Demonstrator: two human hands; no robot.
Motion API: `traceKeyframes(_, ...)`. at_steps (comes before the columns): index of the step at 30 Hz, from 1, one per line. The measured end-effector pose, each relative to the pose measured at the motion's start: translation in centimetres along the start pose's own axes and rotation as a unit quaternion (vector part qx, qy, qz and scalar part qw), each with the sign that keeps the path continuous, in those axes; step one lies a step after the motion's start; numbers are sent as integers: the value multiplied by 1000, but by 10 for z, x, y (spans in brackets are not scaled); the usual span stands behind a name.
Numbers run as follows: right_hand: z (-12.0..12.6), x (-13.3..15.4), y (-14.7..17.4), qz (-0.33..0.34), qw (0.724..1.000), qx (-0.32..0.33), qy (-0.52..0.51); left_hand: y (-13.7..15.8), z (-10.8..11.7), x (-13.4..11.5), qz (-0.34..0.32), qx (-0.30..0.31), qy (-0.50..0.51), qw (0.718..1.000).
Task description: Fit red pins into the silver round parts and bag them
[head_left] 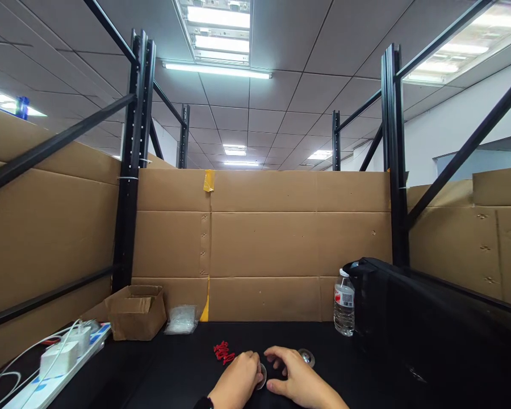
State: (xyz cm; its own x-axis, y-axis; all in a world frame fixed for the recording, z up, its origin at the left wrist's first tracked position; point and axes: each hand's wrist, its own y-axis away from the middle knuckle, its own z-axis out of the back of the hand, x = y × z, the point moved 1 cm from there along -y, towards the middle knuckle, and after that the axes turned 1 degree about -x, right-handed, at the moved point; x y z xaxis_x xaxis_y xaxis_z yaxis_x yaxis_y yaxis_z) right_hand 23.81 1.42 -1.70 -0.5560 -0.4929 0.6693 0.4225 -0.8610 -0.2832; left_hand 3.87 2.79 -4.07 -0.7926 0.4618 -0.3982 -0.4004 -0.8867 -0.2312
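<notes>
Left hand (238, 378) pinches a round rimmed disc (263, 377) well short of the tabletop (289, 335)'s back edge, red pieces (224, 352) and silver dome (307, 357) just beyond, right hand (298, 376) half-open, holding nothing visible, the disc steeply tilted, long axis near-upright

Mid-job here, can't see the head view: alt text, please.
A person's left hand holds a small round item, the open right hand beside it, over a black tabletop. Red pieces lie beyond the left hand, a shiny round object by the right; a cardboard box and water bottle stand behind.
</notes>
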Motion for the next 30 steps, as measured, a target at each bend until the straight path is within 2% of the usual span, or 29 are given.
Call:
traceKeyframes(4,-11,3,-4,28,995,4,-93,3,4,0,-34,-69,115,990)
traceKeyframes(7,-16,3,-9,57,975,17,-212,2,6,-3,-52,-98,224,968)
traceKeyframes(11,-14,-3,-14,67,943,23,-325,-1,6,-7,-65,-95,335,935)
traceKeyframes(14,-12,-9,-14,34,927,43,-371,0,6,-11,-77,-71,397,912)
traceKeyframes(16,-10,-12,-13,8,927,40,-373,3,10,-14,-85,-60,390,915)
traceKeyframes(19,1,-12,-13,5,963,2,-268,6,23,-14,-82,-104,279,951)
traceKeyframes(21,14,-12,-13,17,991,-45,-125,8,35,-7,-68,-151,184,969)
traceKeyframes(22,22,-14,-13,22,996,-70,-50,8,40,-1,-55,-168,144,974)
traceKeyframes(24,38,-22,-11,3,994,-101,43,9,47,17,-17,-175,70,982)
traceKeyframes(27,53,-43,-6,-58,988,-84,120,11,49,46,41,-149,-30,988)
traceKeyframes(30,57,-62,-3,-97,983,-57,149,13,47,64,73,-120,-77,987)
